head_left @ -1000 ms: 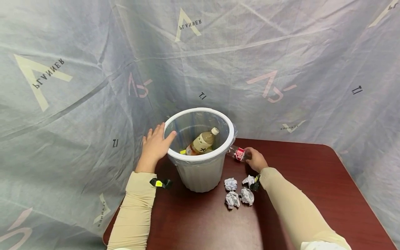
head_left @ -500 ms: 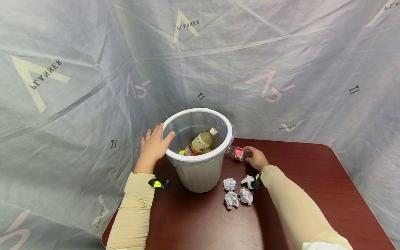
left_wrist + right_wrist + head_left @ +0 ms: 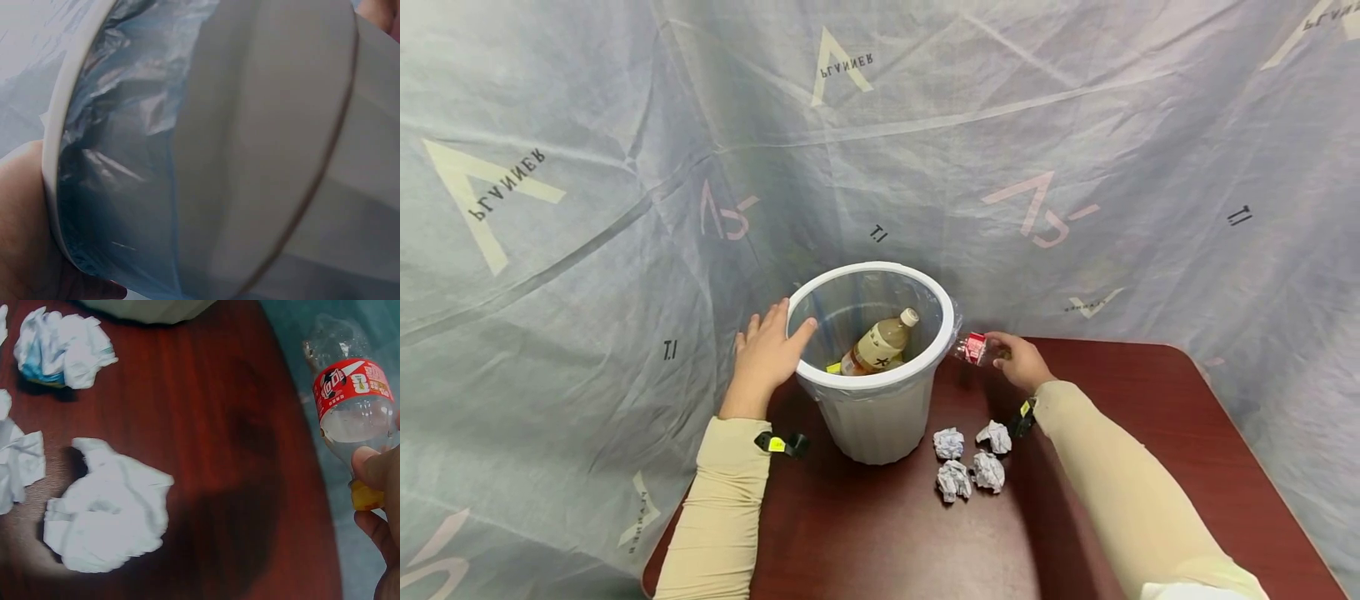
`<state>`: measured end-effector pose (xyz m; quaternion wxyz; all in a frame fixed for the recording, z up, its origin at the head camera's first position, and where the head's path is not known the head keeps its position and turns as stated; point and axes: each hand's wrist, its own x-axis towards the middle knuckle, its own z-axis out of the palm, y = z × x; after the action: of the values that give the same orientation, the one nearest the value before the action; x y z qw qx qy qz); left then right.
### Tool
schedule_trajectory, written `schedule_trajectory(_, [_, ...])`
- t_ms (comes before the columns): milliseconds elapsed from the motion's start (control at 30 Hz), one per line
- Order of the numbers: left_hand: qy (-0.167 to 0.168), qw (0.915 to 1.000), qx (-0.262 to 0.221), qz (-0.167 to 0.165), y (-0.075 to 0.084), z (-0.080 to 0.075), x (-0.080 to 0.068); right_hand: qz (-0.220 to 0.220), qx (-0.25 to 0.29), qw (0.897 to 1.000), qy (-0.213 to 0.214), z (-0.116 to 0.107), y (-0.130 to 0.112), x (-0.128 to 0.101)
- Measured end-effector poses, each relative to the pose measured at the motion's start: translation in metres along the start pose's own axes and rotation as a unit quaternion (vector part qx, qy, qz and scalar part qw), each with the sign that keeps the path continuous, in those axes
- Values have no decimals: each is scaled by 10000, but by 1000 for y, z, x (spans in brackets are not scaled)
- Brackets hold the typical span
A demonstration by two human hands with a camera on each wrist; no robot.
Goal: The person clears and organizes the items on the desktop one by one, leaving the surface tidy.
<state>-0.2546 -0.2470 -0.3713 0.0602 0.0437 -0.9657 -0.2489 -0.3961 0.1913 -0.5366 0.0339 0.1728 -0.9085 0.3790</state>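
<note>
So the clear plastic bottle (image 3: 973, 347) with the red label is in the person's right hand (image 3: 1019, 363), held up off the surface just beside the right rim of the white bin (image 3: 880, 417). The grip there is a pinch: in the right wrist view the fingertips (image 3: 374, 467) curl round the neck end by the yellow cap, and the bottle (image 3: 350, 403) looks pretty much empty and a bit crumpled at its far end.

The left hand (image 3: 767, 354) rests on the opposite side of the bin, fingers fairly straight against the outside and the thumb hooked over the rim, so that grip is loose and flat rather than clenched. The left wrist view is basically all bin wall and the bluish liner bag (image 3: 119, 187) tucked under the white ring.

Inside the bin lies a tan bottle (image 3: 880, 346) with a white cap, tilted, with something yellow next to it.

On the surface, just in front and to the right of the bin, sit four crumpled paper balls (image 3: 970, 454) in a tight cluster, near the right forearm. Both arms are in beige sleeves (image 3: 722, 508) with a small black and yellow clip at each wrist.

The surface (image 3: 1150, 467) itself is a dark reddish wood top with rounded corners. Behind and around it hangs a grey-blue sheet backdrop (image 3: 625, 167), creased, with mirrored "PLANNER" print and pale logos showing through.
</note>
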Motion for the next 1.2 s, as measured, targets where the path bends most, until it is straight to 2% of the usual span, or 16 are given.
schedule_trajectory(300, [10,10000,-7,23,-1,0,0,-140,-443,9989,28,-39,-30,11])
schedule_trajectory(700, [-17,10000,-73,66,0,-1,-1,-331,-608,9975,105,-89,-76,18])
schedule_trajectory(1200, [-85,9999,-78,70,3,-5,-4,-547,-864,9945,210,-130,-125,21])
